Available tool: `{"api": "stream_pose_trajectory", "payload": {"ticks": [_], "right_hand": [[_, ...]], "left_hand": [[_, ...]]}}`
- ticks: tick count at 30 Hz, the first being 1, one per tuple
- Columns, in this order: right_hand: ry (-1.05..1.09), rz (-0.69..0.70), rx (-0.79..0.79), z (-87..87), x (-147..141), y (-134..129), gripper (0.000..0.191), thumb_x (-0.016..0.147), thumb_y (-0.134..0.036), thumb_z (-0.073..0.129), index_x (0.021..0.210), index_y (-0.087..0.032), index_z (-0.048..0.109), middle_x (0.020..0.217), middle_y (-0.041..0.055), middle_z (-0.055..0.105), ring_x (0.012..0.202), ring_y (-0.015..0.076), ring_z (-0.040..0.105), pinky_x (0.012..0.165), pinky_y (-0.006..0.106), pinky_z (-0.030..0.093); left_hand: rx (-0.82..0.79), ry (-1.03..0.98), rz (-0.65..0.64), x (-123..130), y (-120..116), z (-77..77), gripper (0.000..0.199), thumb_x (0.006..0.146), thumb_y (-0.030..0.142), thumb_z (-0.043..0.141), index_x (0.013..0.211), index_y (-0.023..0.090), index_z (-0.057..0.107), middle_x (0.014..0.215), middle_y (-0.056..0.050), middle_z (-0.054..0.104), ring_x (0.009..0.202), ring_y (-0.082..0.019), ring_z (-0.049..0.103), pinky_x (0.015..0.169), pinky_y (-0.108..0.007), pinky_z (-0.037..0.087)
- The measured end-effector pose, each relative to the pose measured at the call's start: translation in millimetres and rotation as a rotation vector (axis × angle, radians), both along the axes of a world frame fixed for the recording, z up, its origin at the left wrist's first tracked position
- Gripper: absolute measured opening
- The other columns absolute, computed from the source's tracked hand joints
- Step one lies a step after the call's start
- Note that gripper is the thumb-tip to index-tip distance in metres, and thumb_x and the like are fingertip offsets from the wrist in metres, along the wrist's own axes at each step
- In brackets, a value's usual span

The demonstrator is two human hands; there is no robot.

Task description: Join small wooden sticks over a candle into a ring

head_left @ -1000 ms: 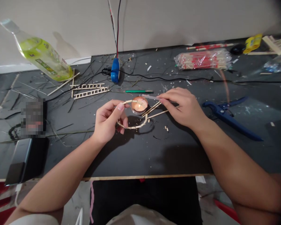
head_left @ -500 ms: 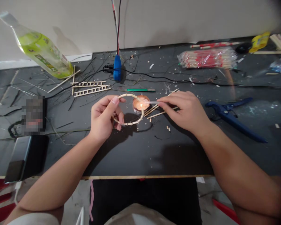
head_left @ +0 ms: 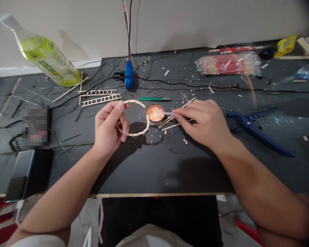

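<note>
My left hand (head_left: 109,127) is closed on an open ring of short pale wooden pieces (head_left: 140,133), pinching it between thumb and fingers on its left side. The ring has a gap on its right, facing a lit candle in a round tin (head_left: 155,114). One ring end is close to the tin's left rim in the picture. From the right, my right hand (head_left: 202,123) pinches a thin translucent glue stick (head_left: 169,113), whose tip is at the candle flame. Thin wooden sticks (head_left: 177,125) lie on the dark table below the right fingers.
Two small wooden ladder-like strips (head_left: 101,99) and a green-handled tool (head_left: 154,99) lie behind the hands. Blue cutters (head_left: 257,132) are at right, a bag of sticks (head_left: 228,64) at back right. A green-labelled bottle (head_left: 50,60) stands at left. A cable with a blue switch (head_left: 128,74) crosses the back.
My left hand and the wooden ring have shifted left, away from the candle, so the ring no longer overlaps the flame area. My right hand and the glue stick have hardly moved.
</note>
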State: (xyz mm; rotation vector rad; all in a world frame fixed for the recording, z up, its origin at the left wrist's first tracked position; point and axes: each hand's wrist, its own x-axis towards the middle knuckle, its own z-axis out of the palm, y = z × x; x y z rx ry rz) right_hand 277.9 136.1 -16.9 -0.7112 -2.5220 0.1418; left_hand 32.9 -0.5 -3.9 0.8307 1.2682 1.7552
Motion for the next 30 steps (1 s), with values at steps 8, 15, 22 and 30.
{"api": "stream_pose_trajectory", "payload": {"ticks": [8, 15, 22, 30], "right_hand": [[-0.026, -0.007, 0.016, 1.9, -5.8, -6.4, 0.022, 0.103, -0.038, 0.061, 0.103, -0.026, 0.079, 0.088, 0.0022, 0.079, 0.083, 0.0204, 0.07, 0.074, 0.039, 0.036], [-0.019, -0.005, 0.015, 3.3, -6.1, -8.7, 0.023, 0.103, -0.037, 0.06, 0.1, -0.024, 0.08, 0.083, 0.002, 0.078, 0.079, 0.0199, 0.071, 0.073, 0.039, 0.037], [0.0, -0.007, -0.011, 2.8, -6.3, -10.8, 0.021, 0.102, -0.035, 0.061, 0.1, -0.025, 0.079, 0.09, 0.002, 0.081, 0.079, 0.0201, 0.073, 0.074, 0.039, 0.039], [0.008, -0.018, -0.002, 2.5, -6.2, -12.3, 0.022, 0.102, -0.035, 0.061, 0.094, -0.024, 0.079, 0.086, 0.0, 0.081, 0.076, 0.0191, 0.074, 0.072, 0.039, 0.039]], "left_hand": [[0.01, 0.013, -0.02, -0.1, 0.0, -0.1, 0.026, 0.099, 0.045, 0.064, 0.089, 0.021, 0.063, 0.044, 0.005, 0.056, 0.026, -0.008, 0.039, 0.03, -0.022, 0.026], [0.033, 0.008, -0.023, -0.2, 0.6, 0.4, 0.025, 0.099, 0.044, 0.063, 0.088, 0.022, 0.06, 0.051, 0.004, 0.061, 0.027, -0.008, 0.042, 0.029, -0.022, 0.025], [0.046, 0.003, -0.025, -0.6, 1.7, -0.9, 0.023, 0.1, 0.043, 0.063, 0.089, 0.022, 0.061, 0.05, 0.005, 0.058, 0.028, -0.008, 0.041, 0.029, -0.023, 0.026], [0.045, 0.006, -0.031, -1.2, 1.0, -1.4, 0.024, 0.099, 0.044, 0.063, 0.089, 0.023, 0.06, 0.049, 0.005, 0.058, 0.028, -0.007, 0.039, 0.031, -0.023, 0.026]]}}
